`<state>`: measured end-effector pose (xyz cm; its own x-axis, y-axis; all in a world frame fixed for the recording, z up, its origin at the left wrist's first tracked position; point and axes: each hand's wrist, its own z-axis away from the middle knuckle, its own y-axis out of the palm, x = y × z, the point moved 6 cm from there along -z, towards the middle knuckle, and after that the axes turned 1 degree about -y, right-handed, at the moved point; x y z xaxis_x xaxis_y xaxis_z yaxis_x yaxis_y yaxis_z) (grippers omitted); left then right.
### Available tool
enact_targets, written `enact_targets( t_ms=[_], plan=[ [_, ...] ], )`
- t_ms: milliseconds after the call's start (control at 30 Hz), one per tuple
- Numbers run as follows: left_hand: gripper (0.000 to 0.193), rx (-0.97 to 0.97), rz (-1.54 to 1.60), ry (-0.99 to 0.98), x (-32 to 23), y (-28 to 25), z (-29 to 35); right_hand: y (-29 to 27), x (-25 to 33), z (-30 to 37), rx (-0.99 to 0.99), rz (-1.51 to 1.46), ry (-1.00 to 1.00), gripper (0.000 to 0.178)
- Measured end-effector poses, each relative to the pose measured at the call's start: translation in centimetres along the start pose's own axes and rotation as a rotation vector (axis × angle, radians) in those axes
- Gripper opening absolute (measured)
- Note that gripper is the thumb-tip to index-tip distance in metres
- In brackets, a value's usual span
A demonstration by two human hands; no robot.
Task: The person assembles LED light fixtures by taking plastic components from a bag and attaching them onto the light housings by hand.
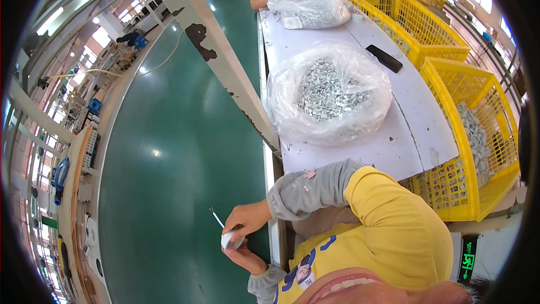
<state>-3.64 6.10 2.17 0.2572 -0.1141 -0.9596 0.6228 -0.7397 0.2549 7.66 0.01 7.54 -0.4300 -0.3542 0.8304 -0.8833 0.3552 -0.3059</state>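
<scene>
Over the green floor, left of the table edge, my two hands meet around a small white round plastic piece point(229, 241). From below, my left hand point(247, 259) cups it in closed fingers. My right hand point(247, 218) is closed over its upper side, thumb and fingers pressed to it. A thin white cable-like length point(217, 217) sticks out past the right fingertips, with dark, fine ends. Whether it joins the round piece is hidden by the fingers. Nearest on the table stands an opened clear plastic bag point(275, 107) full of small grey-white parts point(329, 93).
A second clear bag point(315, 11) lies farther along the white table point(405, 135), near a black phone point(385, 58). Yellow crates point(472, 191) line the right; the nearest holds white ring-shaped pieces point(475, 138). A chipped post point(225, 73) slants beside the table. Two people work at the far end.
</scene>
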Motion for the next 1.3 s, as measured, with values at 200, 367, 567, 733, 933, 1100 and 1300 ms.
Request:
enact_targets(
  t_ms=[200, 367, 567, 733, 933, 1100, 1300],
  plan=[
    [0.048, 0.139, 0.051, 0.052, -0.7, 1.2, 0.7, -1.8, 3.5, 1.3, 0.055, 0.028, 0.112, 0.03],
    [0.041, 0.23, 0.032, 0.095, -1.2, 2.6, 1.4, -6.4, 5.6, 5.5, -0.324, 0.061, 0.209, 0.036],
    [0.022, 0.219, -0.076, -0.095, 0.9, 2.4, 1.3, -15.3, 18.1, 21.1, -0.966, 0.505, 0.211, 0.031],
    [0.017, 0.233, -0.057, -0.124, 1.3, 2.3, 1.2, -18.8, 33.8, 46.7, -1.617, 0.966, 0.264, 0.032],
    [0.015, 0.208, -0.039, -0.112, 1.1, 1.7, 1.3, -11.7, 36.5, 50.5, -1.823, 0.884, 0.39, 0.03],
    [0.018, 0.19, 0.072, -0.045, -1.0, 4.3, 2.5, -9.1, 28.1, 30.5, -1.043, 1.101, 0.33, 0.033],
    [0.072, 0.626, 0.252, -0.128, -2.8, 11.7, 5.3, -3.2, 19.5, 15.2, -0.405, 1.109, -0.149, 0.036]
  ],
)
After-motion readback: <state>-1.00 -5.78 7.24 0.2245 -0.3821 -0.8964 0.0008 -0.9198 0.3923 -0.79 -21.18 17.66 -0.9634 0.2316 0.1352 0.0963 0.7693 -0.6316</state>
